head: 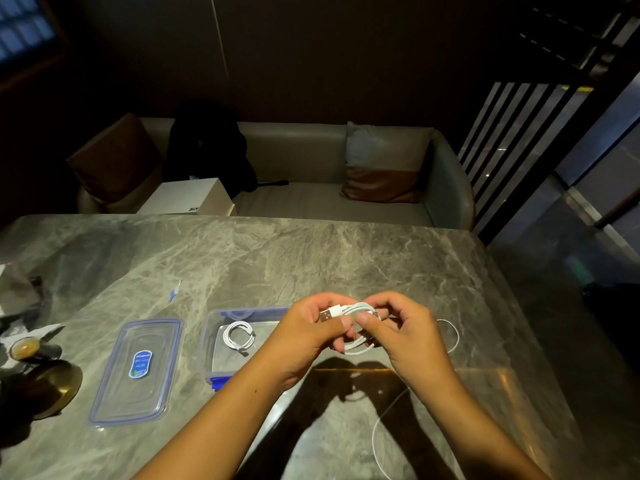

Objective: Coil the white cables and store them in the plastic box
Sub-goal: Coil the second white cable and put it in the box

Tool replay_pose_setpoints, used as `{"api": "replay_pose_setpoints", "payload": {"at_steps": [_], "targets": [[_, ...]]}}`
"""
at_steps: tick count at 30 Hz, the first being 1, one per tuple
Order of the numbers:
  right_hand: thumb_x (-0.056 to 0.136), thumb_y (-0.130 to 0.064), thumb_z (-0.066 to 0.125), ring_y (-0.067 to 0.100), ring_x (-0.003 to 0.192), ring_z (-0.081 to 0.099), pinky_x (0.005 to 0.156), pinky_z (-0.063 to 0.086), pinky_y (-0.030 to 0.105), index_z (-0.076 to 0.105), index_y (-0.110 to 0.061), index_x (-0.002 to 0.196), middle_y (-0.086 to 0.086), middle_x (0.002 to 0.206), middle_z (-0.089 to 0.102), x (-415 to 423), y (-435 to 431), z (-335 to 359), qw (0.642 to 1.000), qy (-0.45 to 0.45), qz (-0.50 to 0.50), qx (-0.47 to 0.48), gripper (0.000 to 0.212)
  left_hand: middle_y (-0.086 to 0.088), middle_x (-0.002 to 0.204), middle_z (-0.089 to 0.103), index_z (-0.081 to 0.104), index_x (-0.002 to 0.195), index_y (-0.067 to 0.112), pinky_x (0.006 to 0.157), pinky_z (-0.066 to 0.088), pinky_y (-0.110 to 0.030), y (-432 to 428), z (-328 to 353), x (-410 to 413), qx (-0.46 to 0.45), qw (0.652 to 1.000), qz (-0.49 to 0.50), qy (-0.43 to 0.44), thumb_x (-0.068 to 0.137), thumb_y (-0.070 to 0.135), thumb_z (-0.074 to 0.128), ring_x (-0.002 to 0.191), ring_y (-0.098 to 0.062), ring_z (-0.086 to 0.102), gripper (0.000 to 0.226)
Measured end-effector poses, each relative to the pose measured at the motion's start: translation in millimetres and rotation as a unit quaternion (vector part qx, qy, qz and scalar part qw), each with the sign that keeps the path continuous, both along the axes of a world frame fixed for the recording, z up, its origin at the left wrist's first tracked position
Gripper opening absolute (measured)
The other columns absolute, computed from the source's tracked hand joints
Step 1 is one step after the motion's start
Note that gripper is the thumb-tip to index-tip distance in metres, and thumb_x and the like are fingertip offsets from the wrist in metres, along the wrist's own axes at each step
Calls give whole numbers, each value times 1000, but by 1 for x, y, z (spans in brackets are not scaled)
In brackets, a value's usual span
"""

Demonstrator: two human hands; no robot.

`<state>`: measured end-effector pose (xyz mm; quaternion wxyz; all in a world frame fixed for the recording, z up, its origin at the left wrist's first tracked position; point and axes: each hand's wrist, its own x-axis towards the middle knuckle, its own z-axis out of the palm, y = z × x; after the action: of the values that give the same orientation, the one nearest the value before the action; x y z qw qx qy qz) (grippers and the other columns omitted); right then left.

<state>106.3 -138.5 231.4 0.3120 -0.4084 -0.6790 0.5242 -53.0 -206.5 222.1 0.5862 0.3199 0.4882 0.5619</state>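
Grey veined stone surface (311,258), smooth and glossy, filling the lower half of the frame. Lower left of centre: the plastic box (209,344), a clear, shallow rectangle with blue clips. Its flat, blue-rimmed lid (114,393) lay apart, further left. Just right of the box and above the surface, the left hand (308,341) and right hand (405,337) met on a small coil of white cable (358,345). The fingers (341,322) of both were curled, thumbs pinching the bundle from either side.

A loose white cable (375,434), thin and limp, trailed in open curves along the lower right. One finished coil (238,336), a tidy round loop, already lay inside the box. A metal-tipped plug (325,315) jutted from the held coil.

Step judged in hand: securing the second coil. The next move would call for tucking the springy end so the loops hold, then carrying the bundle left into the box.
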Motion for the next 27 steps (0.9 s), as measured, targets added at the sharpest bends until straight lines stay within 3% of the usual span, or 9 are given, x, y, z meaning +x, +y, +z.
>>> {"api": "replay_pose_setpoints", "payload": {"at_steps": [5, 8, 11, 16, 22, 24, 27], "targets": [[85, -18, 75, 11, 62, 68, 66, 60, 39, 69, -31, 95, -12, 69, 69, 2, -1, -4, 993, -81, 57, 68, 17, -7, 73, 58, 65, 113, 1, 70, 47, -28, -7, -9, 2, -18, 999, 25, -40, 95, 0, 53, 49, -7, 41, 22], [86, -24, 74, 20, 59, 65, 63, 57, 47, 68, -31, 96, -4, 66, 66, 4, 0, -7, 989, -91, 66, 100, 13, -4, 70, 56, 63, 116, -1, 65, 43, -29, -10, -9, 2, -18, 997, 28, -63, 97, 1, 47, 46, -6, 38, 25], [88, -30, 72, 21, 59, 64, 60, 55, 48, 64, -34, 98, 2, 65, 63, 4, -1, -10, 982, -112, 84, 128, 13, -4, 67, 52, 59, 117, -2, 61, 42, -27, -11, -7, 1, -18, 998, 19, -50, 98, 1, 46, 44, -6, 35, 23], [92, -30, 67, 14, 59, 61, 59, 51, 35, 65, -34, 108, -6, 64, 61, 4, -5, -6, 967, -134, 106, 190, 16, -9, 72, 58, 53, 114, 2, 60, 43, -28, -12, -4, -5, -19, 1000, 1, -15, 99, -4, 46, 44, -8, 34, 18], [95, -27, 65, 3, 74, 66, 68, 49, 16, 74, -28, 106, -20, 81, 67, 0, -7, -5, 963, -108, 75, 236, 15, -11, 73, 59, 58, 109, 1, 67, 46, -32, -13, -9, -5, -8, 999, 38, -28, 96, -1, 53, 45, -9, 38, 14], [93, -23, 67, 3, 75, 67, 69, 48, 14, 75, -26, 103, -18, 82, 70, -2, -9, -6, 968, -87, 51, 229, 14, -11, 73, 58, 58, 110, 0, 70, 49, -33, -14, -11, -6, 1, 998, 40, -47, 95, 0, 55, 47, -9, 42, 15], [93, -18, 66, 13, 67, 67, 62, 55, 30, 75, -27, 94, -8, 76, 72, -5, -11, -7, 990, -42, 18, 130, 13, -13, 76, 60, 59, 112, 1, 68, 51, -30, -14, -11, -9, 17, 997, 35, -71, 92, 1, 59, 52, -12, 46, 20]]}}
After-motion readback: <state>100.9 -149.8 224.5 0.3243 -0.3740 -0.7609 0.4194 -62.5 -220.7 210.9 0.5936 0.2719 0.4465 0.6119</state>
